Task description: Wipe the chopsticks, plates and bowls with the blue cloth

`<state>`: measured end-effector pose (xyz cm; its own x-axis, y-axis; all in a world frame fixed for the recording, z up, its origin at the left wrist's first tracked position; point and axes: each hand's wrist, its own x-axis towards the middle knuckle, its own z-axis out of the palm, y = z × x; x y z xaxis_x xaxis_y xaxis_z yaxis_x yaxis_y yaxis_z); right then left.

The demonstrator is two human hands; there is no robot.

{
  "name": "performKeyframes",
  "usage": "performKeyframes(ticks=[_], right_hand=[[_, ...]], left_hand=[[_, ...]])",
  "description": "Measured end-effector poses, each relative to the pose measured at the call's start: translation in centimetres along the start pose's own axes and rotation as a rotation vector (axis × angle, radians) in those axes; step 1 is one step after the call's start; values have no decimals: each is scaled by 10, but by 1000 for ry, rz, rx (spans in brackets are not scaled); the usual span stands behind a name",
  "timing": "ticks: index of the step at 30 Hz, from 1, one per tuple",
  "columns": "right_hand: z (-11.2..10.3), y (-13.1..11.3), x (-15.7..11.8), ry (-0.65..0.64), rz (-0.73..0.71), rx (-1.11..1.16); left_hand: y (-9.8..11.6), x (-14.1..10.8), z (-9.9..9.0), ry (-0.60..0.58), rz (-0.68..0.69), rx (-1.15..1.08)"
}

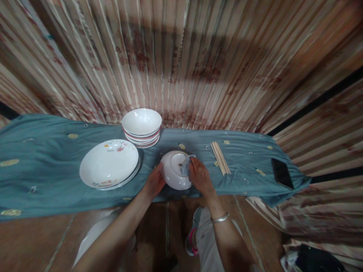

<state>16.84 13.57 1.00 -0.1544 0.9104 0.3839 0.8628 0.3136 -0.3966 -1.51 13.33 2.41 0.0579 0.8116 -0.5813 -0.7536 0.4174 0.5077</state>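
Over the table, our left hand holds the upturned bowl by its rim, fingers curled; our right hand pinches a pale, cloth-like piece against its base. We're apparently wiping; continuing calls for a steady left hold.

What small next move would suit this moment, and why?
Probably slide the pale, thin cloth-like piece across the base of the glossy white round dish: the right hand holds the piece at the underside, which faces the camera, while the left hand grips the opposite edge.
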Motion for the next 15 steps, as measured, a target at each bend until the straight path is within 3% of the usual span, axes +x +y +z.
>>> performKeyframes(ticks=[15], right_hand=[[-17, -10, -25, -83, 5, -106]], left_hand=[[-1, 6, 0, -43, 20, 37]])
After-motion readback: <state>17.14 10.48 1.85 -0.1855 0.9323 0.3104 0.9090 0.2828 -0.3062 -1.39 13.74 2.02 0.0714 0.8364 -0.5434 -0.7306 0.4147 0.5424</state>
